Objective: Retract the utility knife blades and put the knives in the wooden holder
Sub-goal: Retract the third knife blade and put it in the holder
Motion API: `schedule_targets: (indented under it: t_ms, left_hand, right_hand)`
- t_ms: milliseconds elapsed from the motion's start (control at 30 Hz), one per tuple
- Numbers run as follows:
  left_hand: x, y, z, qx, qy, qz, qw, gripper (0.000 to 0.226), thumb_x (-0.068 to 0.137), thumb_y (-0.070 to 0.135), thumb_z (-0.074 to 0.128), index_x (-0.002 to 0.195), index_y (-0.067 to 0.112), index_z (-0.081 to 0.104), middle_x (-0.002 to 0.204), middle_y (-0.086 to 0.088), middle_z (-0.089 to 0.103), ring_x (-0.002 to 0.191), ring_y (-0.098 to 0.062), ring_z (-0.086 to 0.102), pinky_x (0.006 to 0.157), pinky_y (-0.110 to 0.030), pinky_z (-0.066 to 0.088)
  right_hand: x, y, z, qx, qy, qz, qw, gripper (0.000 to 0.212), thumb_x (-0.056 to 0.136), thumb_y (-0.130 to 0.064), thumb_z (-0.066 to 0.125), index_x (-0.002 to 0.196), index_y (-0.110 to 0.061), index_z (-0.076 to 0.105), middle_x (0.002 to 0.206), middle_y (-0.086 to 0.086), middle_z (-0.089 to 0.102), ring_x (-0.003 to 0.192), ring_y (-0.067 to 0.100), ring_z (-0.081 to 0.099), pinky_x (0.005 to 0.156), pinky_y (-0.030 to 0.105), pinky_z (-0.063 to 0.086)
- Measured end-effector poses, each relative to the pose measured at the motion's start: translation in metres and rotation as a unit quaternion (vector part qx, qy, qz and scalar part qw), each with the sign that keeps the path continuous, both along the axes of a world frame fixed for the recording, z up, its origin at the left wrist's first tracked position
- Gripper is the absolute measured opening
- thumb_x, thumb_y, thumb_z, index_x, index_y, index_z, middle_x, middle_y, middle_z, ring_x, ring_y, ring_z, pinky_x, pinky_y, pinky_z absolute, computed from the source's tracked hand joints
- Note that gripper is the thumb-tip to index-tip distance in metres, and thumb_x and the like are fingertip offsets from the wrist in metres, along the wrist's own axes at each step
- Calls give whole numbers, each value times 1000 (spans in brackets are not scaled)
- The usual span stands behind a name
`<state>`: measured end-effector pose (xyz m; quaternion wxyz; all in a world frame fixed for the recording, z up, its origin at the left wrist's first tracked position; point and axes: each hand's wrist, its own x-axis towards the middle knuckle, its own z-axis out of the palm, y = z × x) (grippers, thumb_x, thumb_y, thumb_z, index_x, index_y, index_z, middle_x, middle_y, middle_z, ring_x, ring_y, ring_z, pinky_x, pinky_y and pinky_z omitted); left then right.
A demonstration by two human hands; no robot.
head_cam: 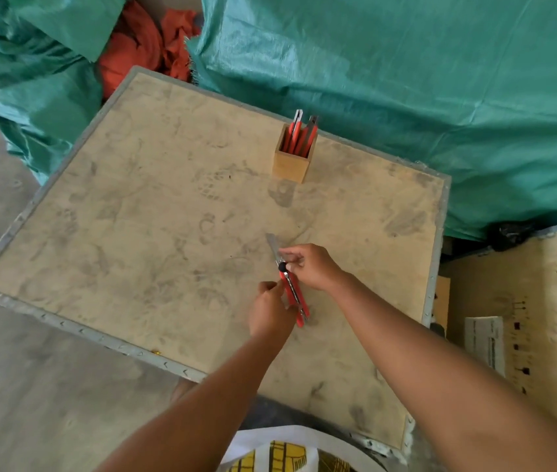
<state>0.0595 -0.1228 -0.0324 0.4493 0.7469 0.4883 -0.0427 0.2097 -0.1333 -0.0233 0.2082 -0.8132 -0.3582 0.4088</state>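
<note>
A red utility knife [293, 294] lies between both hands above the crate top, its steel blade [273, 243] sticking out toward the far side. My left hand [270, 311] grips the red handle's near end. My right hand [311, 265] pinches the knife near its black slider knob [282, 266]. A square wooden holder [291, 161] stands upright at the far side of the crate, with several red knives [299, 136] standing in it.
The work surface is a scuffed plywood crate lid with a metal rim [76, 330]. Green tarpaulin [406, 80] and orange cloth [141, 46] lie behind it. A second crate [542, 301] with a paper label stands at the right.
</note>
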Motion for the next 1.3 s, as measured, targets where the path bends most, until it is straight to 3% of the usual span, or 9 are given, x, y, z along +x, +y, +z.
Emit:
schedule_targets:
  t_ms: [233,367,467,633,800,933,1067,1167,1300]
  left_hand:
    - [3,-6,-3,34,11,9,999,48,82,17,68,127,31,63,122,2,54,88,-21,66,67,-36,57]
    - [2,-6,-4,17,-20,29,999,53,80,12,68,128,34,63,113,1,59,82,-18,64,69,-37,58]
    - [-2,-2,-5,-14,-57,39,998,58,82,-2,58,128,31,64,104,-3,64,73,-15,62,65,-28,56]
    - [-11,10,-7,-133,-131,90,978,52,88,-8,57,127,24,66,104,-3,72,76,-22,71,67,-28,58]
    - [-19,25,9,-237,-208,101,944,48,88,-9,64,128,17,65,98,-10,70,90,-36,73,82,-44,62]
    - [-22,47,22,-252,-240,102,932,47,88,-12,63,129,10,64,97,-9,67,84,-29,73,78,-39,63]
    - [-24,66,42,-256,-269,114,922,43,89,-11,62,125,12,66,98,-11,64,81,-23,69,75,-35,63]
    - [-25,88,53,-256,-281,144,914,42,90,-9,62,121,19,67,100,-12,67,90,-26,69,78,-40,62]
    - [-37,119,71,-274,-302,147,901,41,90,-11,61,117,19,68,92,-4,72,84,-21,74,80,-40,62]
  right_hand:
    - [5,-1,-13,0,-10,16,1000,29,85,-5,75,112,-16,77,113,5,76,107,17,69,98,24,50]
    - [8,-5,-18,14,18,-15,1000,26,86,-6,74,107,-20,76,102,0,74,96,16,69,94,34,58]
    - [12,-13,-16,28,77,-55,995,23,89,-6,71,107,-20,72,102,5,75,95,24,74,85,45,64]
    - [18,-22,-1,81,116,-136,981,22,92,-1,69,109,-15,70,101,12,75,97,27,75,76,34,64]
    - [17,-21,21,129,145,-174,965,24,93,0,69,116,-4,69,96,10,75,85,20,75,67,22,62]
    - [14,-10,34,178,142,-186,956,27,91,-2,72,118,-5,72,106,15,76,90,19,74,73,27,65]
    - [4,5,47,160,116,-133,971,26,91,-7,74,117,-11,76,107,8,78,94,18,75,74,30,64]
    - [-8,16,57,126,96,-54,986,25,91,-15,75,115,-21,78,101,-4,80,81,10,74,75,33,62]
    - [-27,30,73,125,74,-39,989,22,90,-15,76,112,-19,79,91,-13,76,72,-7,69,71,15,52]
